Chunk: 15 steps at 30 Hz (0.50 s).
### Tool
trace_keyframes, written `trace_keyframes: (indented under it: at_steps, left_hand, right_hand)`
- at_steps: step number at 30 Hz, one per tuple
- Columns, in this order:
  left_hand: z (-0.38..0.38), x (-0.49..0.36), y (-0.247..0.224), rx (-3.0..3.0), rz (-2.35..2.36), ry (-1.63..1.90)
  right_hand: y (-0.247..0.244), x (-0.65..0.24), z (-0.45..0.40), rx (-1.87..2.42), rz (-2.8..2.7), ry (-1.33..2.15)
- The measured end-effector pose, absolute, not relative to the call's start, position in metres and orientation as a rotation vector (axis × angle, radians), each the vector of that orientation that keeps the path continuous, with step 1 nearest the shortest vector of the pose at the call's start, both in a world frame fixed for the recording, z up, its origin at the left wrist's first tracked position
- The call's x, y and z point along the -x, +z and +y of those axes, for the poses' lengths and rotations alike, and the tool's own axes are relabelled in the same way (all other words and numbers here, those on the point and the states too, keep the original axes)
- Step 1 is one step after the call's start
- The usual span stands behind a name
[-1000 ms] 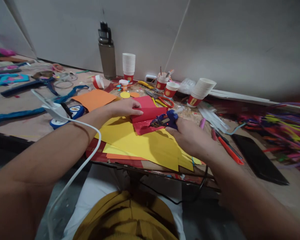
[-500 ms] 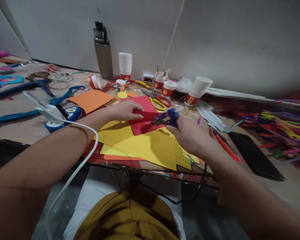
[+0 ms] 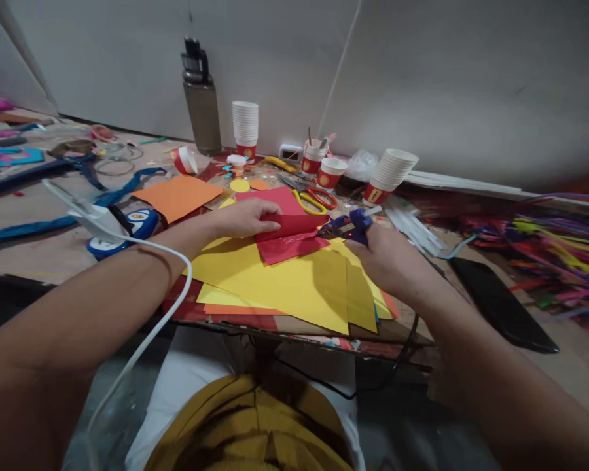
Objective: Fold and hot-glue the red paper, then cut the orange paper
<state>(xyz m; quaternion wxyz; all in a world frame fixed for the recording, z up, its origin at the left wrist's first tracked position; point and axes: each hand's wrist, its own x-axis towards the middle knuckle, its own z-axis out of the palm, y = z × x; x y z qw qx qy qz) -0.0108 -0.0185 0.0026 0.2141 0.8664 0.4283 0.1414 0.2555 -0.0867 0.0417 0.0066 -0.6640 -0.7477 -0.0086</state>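
Observation:
My left hand is closed on a folded edge of red paper, thumb toward me and fingers behind the fold. Shiny glue runs along the near flap of that paper. A blue hot glue gun is gripped in my right hand, its nozzle pointing left at the right end of the red paper. Whether the tip touches the paper I cannot tell. Under the red paper lie yellow sheets. Scissors with red and yellow handles rest just behind.
Orange paper lies left. Behind stand a tall bottle, stacked paper cups, more stacked cups and a cup of tools. A black phone and colourful pipe cleaners are at right. A white cable crosses my left forearm.
My right hand has drawn the glue gun rightward along the red paper, from its middle to its right end. More of the glued flap shows. My left hand stays nearly still.

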Motion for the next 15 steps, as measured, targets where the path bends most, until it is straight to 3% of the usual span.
trace_keyframes:
  at_steps: [15]
  left_hand:
    - [-0.017,0.011,0.002,-2.406,1.201,0.366]
  right_hand:
    - [0.045,-0.263,-0.082,2.146,-2.331,-0.044]
